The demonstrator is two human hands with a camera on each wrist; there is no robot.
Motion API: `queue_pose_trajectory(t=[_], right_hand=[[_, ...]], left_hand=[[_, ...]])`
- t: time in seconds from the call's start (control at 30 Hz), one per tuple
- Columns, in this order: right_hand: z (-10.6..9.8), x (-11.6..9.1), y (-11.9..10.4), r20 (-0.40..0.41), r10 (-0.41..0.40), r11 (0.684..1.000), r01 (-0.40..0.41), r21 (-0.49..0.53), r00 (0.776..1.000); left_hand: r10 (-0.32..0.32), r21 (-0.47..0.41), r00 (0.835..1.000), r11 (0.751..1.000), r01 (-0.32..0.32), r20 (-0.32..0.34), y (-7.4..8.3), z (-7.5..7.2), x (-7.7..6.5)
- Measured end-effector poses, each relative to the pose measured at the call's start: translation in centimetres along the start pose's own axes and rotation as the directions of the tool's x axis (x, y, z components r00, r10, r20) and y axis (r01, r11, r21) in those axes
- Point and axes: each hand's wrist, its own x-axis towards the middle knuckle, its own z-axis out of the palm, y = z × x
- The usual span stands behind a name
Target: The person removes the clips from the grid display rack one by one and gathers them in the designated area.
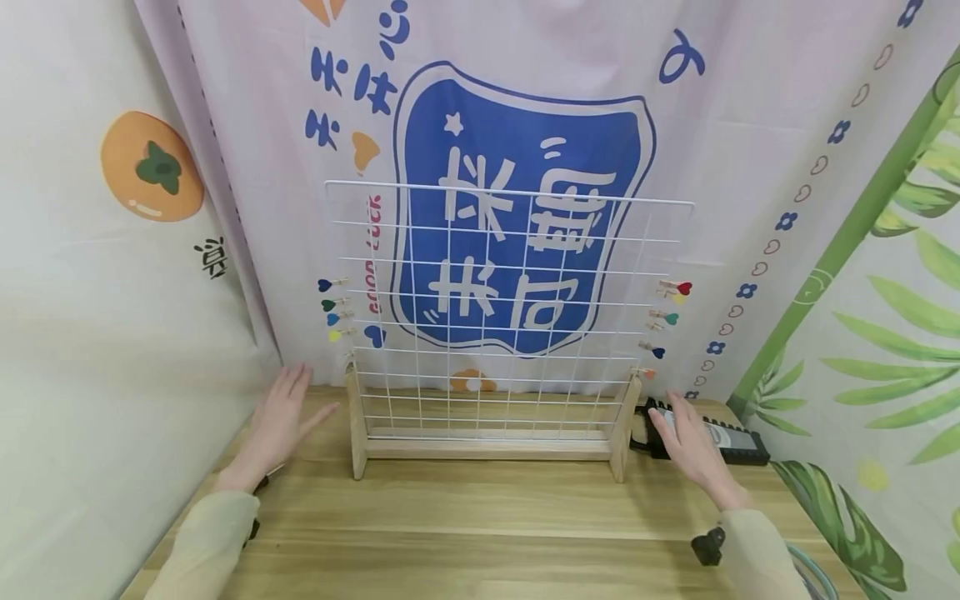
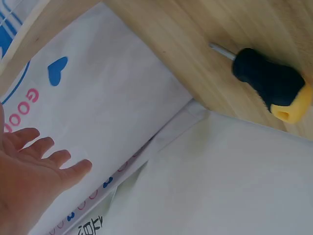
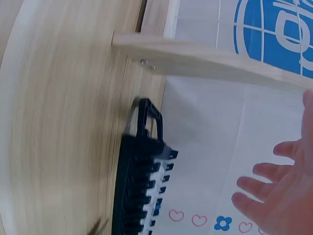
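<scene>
A white wire grid (image 1: 487,333) stands upright in a wooden base (image 1: 487,450). Small wooden clips with colored hearts, such as a dark blue heart clip (image 1: 326,285) and a red heart clip (image 1: 682,288), are on its two side edges. To the left of the stand my left hand (image 1: 281,421) is held with fingers spread, holding nothing. A stubby black and yellow screwdriver (image 2: 271,81) lies on the table near it. My right hand (image 1: 690,442), fingers extended and holding nothing, is over a black slotted case (image 3: 142,186) right of the stand.
A printed curtain (image 1: 525,108) hangs right behind the grid. White cloth (image 1: 112,375) borders the left side, leaf-patterned cloth (image 1: 885,350) the right. A light blue-green curved rim (image 1: 813,567) shows at lower right. The wooden table (image 1: 480,542) extends in front.
</scene>
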Motion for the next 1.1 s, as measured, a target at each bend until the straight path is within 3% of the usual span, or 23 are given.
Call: queue_pose_trajectory(t=[0.27, 0.47, 0.7, 0.87, 1.1], right_hand=[[1.1, 0.6, -0.6, -0.031, -0.036, 0.991, 0.039, 0.131, 0.999], [1.9, 1.3, -1.2, -0.058, -0.067, 0.979, 0.077, 0.191, 0.996], [2.8, 1.7, -1.6, -0.022, -0.051, 0.962, 0.055, 0.266, 0.998], [3.4, 1.9, -1.8, -0.007, -0.022, 0.958, 0.023, 0.285, 1.0], [3.8, 2.2, -2.0, -0.032, -0.023, 0.963, 0.031, 0.267, 0.999]], left_hand=[[-0.047, -0.241, 0.996, 0.97, 0.027, -0.077, 0.7, -2.0, 1.3], [-0.119, -0.368, 0.987, 0.927, 0.071, -0.108, 1.3, -3.9, 2.6], [-0.164, -0.493, 0.98, 0.866, 0.088, -0.115, 2.3, -6.6, 4.2], [-0.175, -0.485, 0.972, 0.871, 0.078, -0.159, 3.4, -8.3, 5.4], [-0.122, -0.463, 0.966, 0.886, 0.003, -0.227, 5.1, -9.8, 7.2]])
